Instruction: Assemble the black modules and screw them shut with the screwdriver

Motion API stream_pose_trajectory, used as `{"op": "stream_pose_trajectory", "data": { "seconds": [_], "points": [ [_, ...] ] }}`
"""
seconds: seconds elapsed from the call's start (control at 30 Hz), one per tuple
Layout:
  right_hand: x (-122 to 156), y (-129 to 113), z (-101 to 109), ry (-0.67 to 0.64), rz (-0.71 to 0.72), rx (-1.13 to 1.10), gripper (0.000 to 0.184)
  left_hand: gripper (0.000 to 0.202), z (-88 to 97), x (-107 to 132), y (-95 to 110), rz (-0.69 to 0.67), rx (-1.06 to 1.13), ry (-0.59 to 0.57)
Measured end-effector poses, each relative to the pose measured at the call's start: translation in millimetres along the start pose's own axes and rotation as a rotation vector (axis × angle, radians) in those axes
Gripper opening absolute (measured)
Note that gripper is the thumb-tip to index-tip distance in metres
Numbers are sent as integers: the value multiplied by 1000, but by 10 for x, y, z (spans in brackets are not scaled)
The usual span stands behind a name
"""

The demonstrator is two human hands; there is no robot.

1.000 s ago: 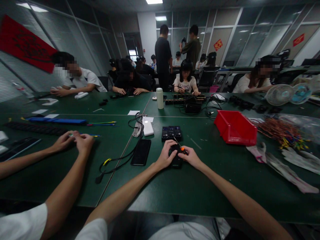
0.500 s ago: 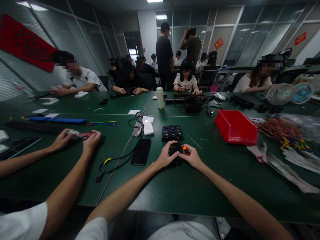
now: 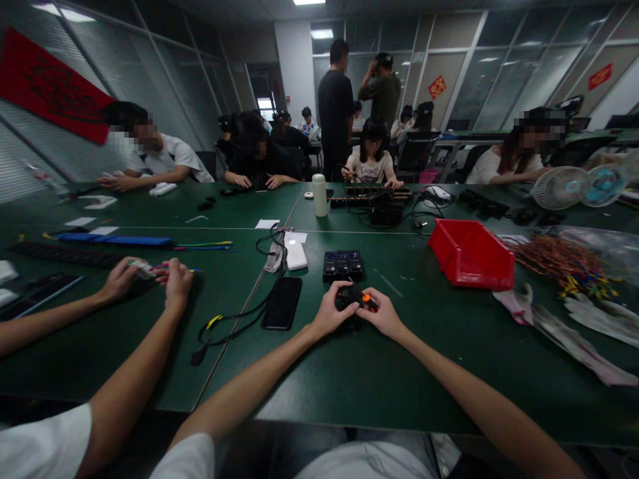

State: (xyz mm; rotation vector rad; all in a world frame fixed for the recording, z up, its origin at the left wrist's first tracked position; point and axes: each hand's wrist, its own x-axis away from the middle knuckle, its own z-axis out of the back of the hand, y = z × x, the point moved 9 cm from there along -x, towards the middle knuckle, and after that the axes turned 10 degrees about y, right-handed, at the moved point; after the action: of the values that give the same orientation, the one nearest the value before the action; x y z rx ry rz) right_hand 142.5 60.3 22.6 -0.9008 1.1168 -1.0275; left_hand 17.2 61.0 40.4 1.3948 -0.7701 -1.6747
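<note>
In the head view my left hand (image 3: 332,311) is closed around a small black part (image 3: 348,299) above the green table. My right hand (image 3: 385,316) meets it from the other side, its fingers curled round a small orange and black piece (image 3: 368,302). Both thumbs come close together at the front. Whether the black part and the orange piece are joined, I cannot tell. Just beyond my hands lies a black block (image 3: 343,265) with three sections in a row. A dark phone (image 3: 282,303) rests left of my left hand.
A red bin (image 3: 472,256) stands right of my hands, with gloves (image 3: 554,326) and copper wires (image 3: 564,256) beside it. Left lie a black cable (image 3: 234,332) and a white power bank (image 3: 296,253). A pale bottle (image 3: 320,196) stands further back. A co-worker's hands (image 3: 174,283) work at far left.
My hands stay in nearly the same place, with the black part turned slightly between them. At left, the co-worker's right-side hand has shifted, baring coloured wire ends.
</note>
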Motion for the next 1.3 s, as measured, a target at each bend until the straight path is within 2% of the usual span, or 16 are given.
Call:
{"op": "stream_pose_trajectory", "data": {
  "seconds": [0.43, 0.73, 0.9, 1.1, 1.3],
  "points": [
    [12, 27, -20, -9, -17, -56, 28, 42, 3, -1, 28, -24, -16, 58],
    [-20, 113, -30, -19, -27, -22, 35, 43, -5, 8, -6, 49, 66, 40],
    [-33, 142, 3, 0, -64, -1, 44, 44, 82, -41, -143, 134, 123, 140],
    [-17, 217, -49, -70, -152, -55, 51, 45, 202, -107, -387, 259, 273, 275],
    [-48, 317, -38, -57, -182, -51, 44, 50, 139, -80, -539, 381, 390, 279]
  ]
}}
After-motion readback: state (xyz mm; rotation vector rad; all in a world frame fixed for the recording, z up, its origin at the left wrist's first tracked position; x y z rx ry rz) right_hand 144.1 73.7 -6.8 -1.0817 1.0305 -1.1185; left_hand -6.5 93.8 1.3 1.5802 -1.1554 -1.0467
